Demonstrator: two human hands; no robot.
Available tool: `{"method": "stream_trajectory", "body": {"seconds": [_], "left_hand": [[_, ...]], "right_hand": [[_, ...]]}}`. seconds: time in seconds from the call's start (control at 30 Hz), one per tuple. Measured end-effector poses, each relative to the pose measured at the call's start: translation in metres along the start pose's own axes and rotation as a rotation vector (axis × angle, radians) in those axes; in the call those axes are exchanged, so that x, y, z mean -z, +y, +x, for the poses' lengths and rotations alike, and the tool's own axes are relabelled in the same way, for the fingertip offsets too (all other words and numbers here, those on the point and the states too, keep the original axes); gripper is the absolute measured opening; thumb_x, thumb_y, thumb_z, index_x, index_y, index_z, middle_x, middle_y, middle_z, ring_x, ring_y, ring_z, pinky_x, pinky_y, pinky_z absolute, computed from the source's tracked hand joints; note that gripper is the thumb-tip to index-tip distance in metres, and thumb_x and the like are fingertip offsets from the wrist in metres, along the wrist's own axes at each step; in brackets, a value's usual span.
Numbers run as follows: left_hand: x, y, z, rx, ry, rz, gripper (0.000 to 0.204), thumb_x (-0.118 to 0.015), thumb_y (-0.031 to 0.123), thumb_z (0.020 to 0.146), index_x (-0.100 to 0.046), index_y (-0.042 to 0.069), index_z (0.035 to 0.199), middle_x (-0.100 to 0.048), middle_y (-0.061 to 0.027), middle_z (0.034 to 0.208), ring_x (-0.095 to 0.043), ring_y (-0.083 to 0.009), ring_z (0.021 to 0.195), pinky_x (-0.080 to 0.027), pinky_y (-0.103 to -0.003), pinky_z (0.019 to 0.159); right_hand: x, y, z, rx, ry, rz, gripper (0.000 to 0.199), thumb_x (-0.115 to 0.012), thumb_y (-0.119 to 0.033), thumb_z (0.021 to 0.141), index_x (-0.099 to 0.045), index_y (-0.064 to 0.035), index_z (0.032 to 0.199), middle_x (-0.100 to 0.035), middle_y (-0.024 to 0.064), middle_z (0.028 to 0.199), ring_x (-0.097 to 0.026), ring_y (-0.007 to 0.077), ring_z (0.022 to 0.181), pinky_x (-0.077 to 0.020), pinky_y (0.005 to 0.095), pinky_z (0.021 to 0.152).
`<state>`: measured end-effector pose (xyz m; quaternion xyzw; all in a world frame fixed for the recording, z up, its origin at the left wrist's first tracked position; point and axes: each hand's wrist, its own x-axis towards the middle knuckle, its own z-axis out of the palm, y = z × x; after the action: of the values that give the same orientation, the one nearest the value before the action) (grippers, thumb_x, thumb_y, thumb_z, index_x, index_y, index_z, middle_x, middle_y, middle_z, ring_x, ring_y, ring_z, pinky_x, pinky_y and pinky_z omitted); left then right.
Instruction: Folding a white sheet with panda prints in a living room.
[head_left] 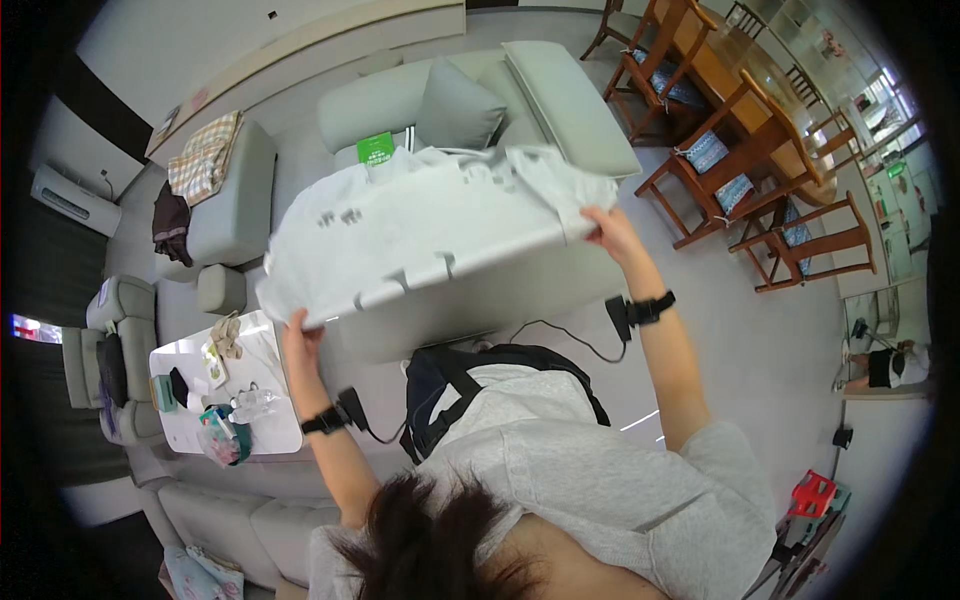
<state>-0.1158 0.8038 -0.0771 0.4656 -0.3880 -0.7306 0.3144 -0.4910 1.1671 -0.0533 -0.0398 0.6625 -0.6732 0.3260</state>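
Observation:
A white T-shirt [420,230] with dark printing is spread in the air in front of me, over the pale sofa. Pinched in my left hand [301,342] is its near left corner. My right hand [612,235] grips the near right corner, higher and farther out than the left. Between the two hands the near edge runs taut, while the far side looks loose and slightly blurred. Just beyond the cloth lie a green flat package [375,148] and a grey cushion [457,108], both on the sofa [570,105]; the T-shirt hides part of the seat.
Left of me stands a white table [285,425] with bottles and small items. Farther off, a grey ottoman [235,205] carries a checked cloth [205,155]. Wooden chairs [735,155] surround a dining table at the far right. A red stool [812,494] is at lower right.

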Motion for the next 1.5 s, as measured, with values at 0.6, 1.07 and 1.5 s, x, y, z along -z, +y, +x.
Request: {"method": "stream_trajectory", "body": {"seconds": [0.6,1.07,1.5], "left_hand": [[0.042,-0.095,0.007,0.482,0.060,0.050,0.024,-0.053,0.018,0.069,-0.043,0.004,0.086,-0.050,-0.0103,0.071,-0.052,-0.0190,0.055,-0.045,-0.027,0.046],[0.016,-0.089,0.069,0.301,-0.039,0.357,0.057,-0.046,0.034,0.075,-0.024,0.008,0.121,-0.034,-0.0088,0.119,-0.034,-0.0236,0.108,-0.025,-0.041,0.087],[0.130,-0.193,0.049,0.772,0.056,0.228,0.074,-0.048,0.044,0.073,-0.014,0.001,0.122,-0.029,-0.0175,0.121,-0.032,-0.0299,0.109,-0.027,-0.042,0.087]], "right_hand": [[0.048,0.144,-0.034,-0.511,0.020,0.512,0.023,-0.046,-0.019,0.076,-0.044,-0.0048,0.094,-0.054,0.0091,0.085,-0.055,0.0195,0.073,-0.0469,0.0302,0.063],[-0.052,0.161,0.056,-0.458,-0.133,0.141,0.037,-0.036,-0.030,0.081,-0.033,-0.0068,0.110,-0.046,0.0126,0.099,-0.048,0.0250,0.090,-0.0380,0.0360,0.077],[-0.026,0.247,0.010,-0.854,0.269,0.233,0.070,-0.053,-0.039,0.071,-0.020,0.0014,0.118,-0.037,0.0192,0.113,-0.041,0.0271,0.101,-0.0352,0.0390,0.083]]}}
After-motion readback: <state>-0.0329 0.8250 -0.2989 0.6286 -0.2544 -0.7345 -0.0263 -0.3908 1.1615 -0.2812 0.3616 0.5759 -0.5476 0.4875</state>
